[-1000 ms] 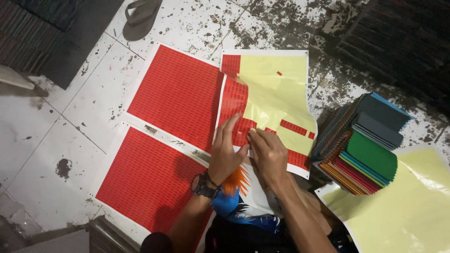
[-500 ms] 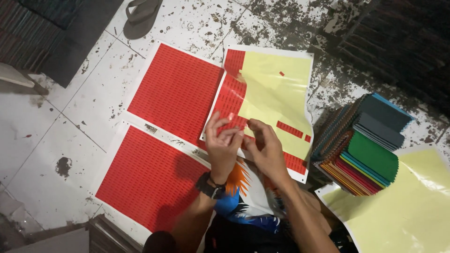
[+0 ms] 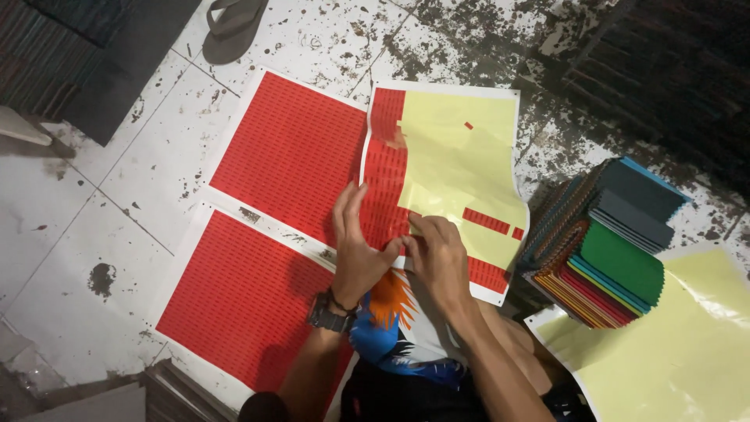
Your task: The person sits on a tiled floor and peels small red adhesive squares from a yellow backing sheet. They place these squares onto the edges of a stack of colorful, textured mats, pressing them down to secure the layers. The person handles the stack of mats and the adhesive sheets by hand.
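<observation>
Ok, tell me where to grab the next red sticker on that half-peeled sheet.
Take the red sticker column at its near end, where both hands, left hand and right hand, meet. Probably come from the yellow backing side: the exposed edge there can be lifted with a fingernail.

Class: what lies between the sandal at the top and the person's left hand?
In the head view, between the sandal and the left hand: spotted tile floor, then a full red sticker sheet.
</observation>
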